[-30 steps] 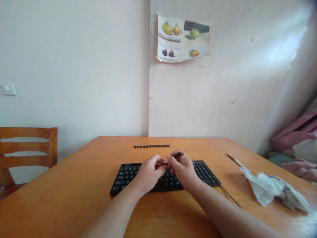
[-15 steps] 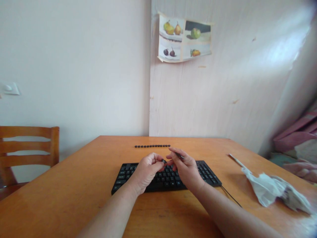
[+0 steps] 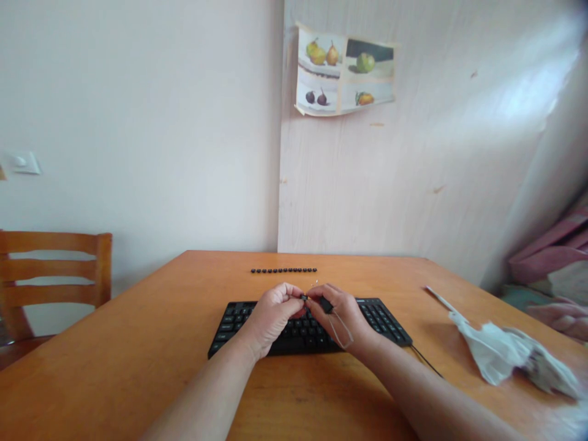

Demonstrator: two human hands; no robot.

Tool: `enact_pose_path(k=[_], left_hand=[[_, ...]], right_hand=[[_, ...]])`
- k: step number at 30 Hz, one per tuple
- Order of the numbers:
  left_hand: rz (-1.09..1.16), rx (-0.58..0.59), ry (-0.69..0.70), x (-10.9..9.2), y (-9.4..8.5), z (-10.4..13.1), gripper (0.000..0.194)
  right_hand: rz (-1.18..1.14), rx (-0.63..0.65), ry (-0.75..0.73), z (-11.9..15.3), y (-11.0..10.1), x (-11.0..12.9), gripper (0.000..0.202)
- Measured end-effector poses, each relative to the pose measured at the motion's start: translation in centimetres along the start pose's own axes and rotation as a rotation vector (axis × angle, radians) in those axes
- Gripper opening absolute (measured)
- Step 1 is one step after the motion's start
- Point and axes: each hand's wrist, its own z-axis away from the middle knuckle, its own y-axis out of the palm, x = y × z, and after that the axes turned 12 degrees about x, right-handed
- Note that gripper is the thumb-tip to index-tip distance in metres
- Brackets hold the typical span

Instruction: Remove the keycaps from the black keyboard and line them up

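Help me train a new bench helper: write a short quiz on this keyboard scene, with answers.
1. Where is the row of small black pieces?
A) On the chair
B) On top of the keyboard
C) On the table, beyond the keyboard

2. True or false: the right hand holds a dark-handled tool with a wire loop.

3. Fill in the blank: seen by the person, the crumpled white bag lies to the ____ of the keyboard.

Key: 1 C; 2 true; 3 right
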Motion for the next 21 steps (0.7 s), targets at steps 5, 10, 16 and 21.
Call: enact_pose_path(k=[5, 10, 16, 21], left_hand=[[-0.012, 0.029, -0.004, 0.1, 0.1, 0.1, 0.022], [-0.190, 0.013, 0.028, -0.2, -0.1, 0.2, 0.034], [-0.714, -0.133, 0.101, 0.4, -1.3, 0.3, 0.043], [-1.135, -0.113, 0.072, 1.0, -1.9, 0.5, 0.063]], right_hand=[[0.076, 0.050, 0.011, 0.2, -0.3, 0.1, 0.011], [0.057, 0.011, 0.063, -0.6, -1.6, 0.2, 0.010], [-0.134, -0.022, 0.285, -2.7, -5.5, -1.5, 0.016], [-0.240, 0.020, 0.423, -3.8, -7.7, -6.0, 0.016]])
